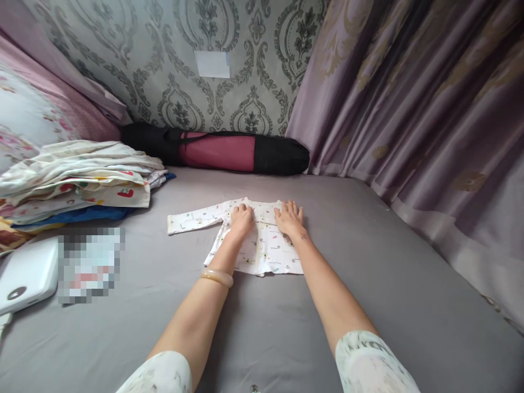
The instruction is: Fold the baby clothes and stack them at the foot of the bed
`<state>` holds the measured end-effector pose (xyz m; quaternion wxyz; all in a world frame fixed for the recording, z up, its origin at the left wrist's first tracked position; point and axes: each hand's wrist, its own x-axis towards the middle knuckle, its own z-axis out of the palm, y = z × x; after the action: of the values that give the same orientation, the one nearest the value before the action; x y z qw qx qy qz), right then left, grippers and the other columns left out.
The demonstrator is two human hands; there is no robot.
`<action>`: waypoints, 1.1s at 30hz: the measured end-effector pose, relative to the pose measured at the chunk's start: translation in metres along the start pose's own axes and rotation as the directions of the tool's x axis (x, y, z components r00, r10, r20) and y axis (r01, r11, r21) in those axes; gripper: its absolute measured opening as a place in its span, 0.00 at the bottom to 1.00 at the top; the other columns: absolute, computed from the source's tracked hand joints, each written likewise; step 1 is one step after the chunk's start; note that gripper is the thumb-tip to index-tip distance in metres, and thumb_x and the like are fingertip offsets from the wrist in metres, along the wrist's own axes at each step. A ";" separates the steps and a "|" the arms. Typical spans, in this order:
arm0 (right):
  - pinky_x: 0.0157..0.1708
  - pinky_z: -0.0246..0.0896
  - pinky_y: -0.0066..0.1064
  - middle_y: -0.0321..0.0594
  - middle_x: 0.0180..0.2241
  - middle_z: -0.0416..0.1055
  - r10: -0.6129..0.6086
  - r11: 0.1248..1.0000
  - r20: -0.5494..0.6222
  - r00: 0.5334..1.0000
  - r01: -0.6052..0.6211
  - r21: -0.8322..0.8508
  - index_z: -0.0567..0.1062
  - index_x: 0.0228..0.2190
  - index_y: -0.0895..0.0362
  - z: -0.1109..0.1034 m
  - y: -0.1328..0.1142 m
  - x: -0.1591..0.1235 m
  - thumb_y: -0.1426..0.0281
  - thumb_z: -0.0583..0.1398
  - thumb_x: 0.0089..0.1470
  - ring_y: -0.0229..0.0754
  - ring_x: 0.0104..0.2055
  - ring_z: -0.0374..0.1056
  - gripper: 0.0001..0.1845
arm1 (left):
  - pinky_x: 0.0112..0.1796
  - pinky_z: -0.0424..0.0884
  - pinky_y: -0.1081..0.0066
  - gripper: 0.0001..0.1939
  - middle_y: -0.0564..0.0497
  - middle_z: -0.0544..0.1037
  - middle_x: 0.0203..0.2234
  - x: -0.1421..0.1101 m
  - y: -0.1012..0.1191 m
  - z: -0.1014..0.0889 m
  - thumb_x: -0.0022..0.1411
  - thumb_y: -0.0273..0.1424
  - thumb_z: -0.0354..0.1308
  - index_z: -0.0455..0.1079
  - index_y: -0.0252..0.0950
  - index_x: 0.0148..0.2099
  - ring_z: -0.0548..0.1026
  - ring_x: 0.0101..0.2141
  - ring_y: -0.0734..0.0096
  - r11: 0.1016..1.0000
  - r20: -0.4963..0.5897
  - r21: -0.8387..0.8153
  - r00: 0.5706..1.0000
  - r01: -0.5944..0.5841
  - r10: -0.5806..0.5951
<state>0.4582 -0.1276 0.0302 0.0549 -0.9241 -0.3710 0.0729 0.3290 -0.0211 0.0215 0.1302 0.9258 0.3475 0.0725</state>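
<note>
A small white baby shirt (272,251) with a tiny coloured print lies flat on the grey bed sheet. Its left-hand sleeve stretches out to the side, while the other sleeve appears folded in across the chest. My left hand (242,219), fingers curled down, grips the cloth at the upper left of the chest; the fingertips are hidden. Flat on the shirt's upper right shoulder lies my right hand (290,218), its fingers spread and pressing on the fabric.
A stack of folded clothes (82,174) stands at the left. In front of it are a white power bank (30,273) with a cable and a blurred-out item (90,265). A long black and maroon bag (216,152) lies along the wall. Curtains (393,98) hang at the right.
</note>
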 end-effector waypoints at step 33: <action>0.67 0.18 0.46 0.46 0.70 0.36 -0.407 0.910 0.047 0.912 0.400 0.106 0.46 0.67 0.66 0.022 -0.079 -0.015 0.57 0.37 0.65 0.45 0.72 0.29 0.37 | 0.47 0.68 0.64 0.18 0.43 0.79 0.41 -0.033 -0.045 -0.007 0.60 0.21 0.46 0.74 0.33 0.46 0.75 0.44 0.61 0.943 -0.375 -0.333 0.914 0.022 -0.154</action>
<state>0.3901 -0.0796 0.0223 0.0996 -0.8210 -0.5516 0.1088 0.2746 -0.0091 0.0139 0.2098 0.8413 0.3918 0.3077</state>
